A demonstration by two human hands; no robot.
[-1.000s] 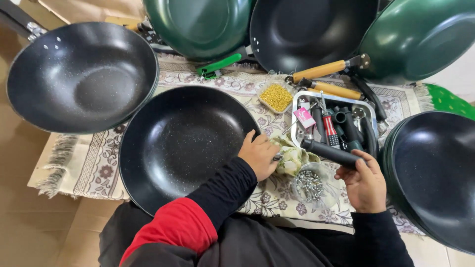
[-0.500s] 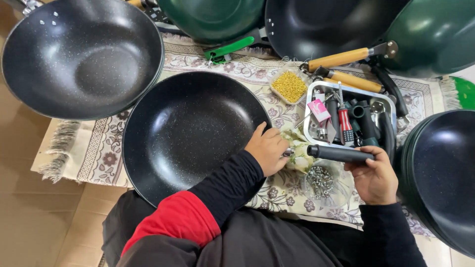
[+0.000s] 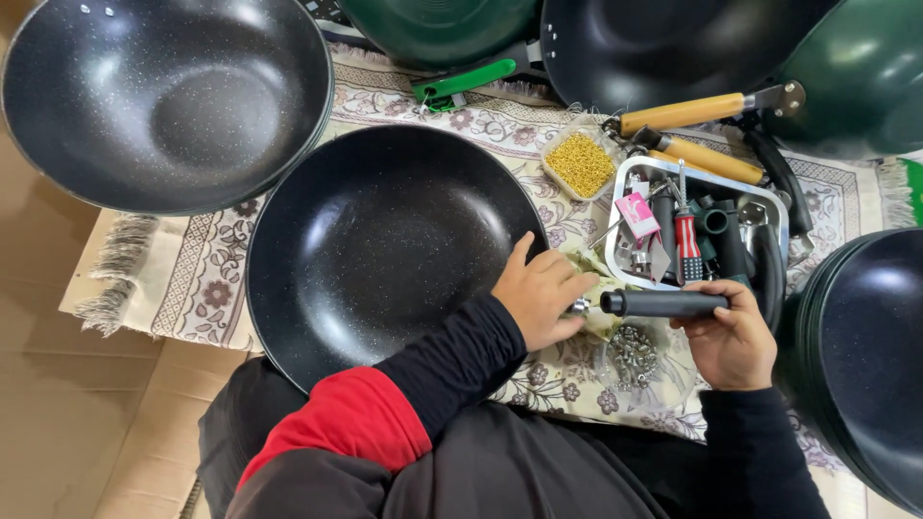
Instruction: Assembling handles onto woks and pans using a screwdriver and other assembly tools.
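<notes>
Spread over a floral patterned cloth (image 3: pixel 192 279) lies a black speckled non-stick wok (image 3: pixel 385 240), right in front of the seated person. Their left hand (image 3: pixel 540 293) rests closed at the wok's near rim, fingers pinched on a small metal fitting. Just beside it, the right hand (image 3: pixel 731 336) grips a black cylindrical pan handle (image 3: pixel 663 304), held level and pointing at the rim. Behind sits a metal tray (image 3: pixel 630 173) holding a red-handled screwdriver (image 3: pixel 687 240).
</notes>
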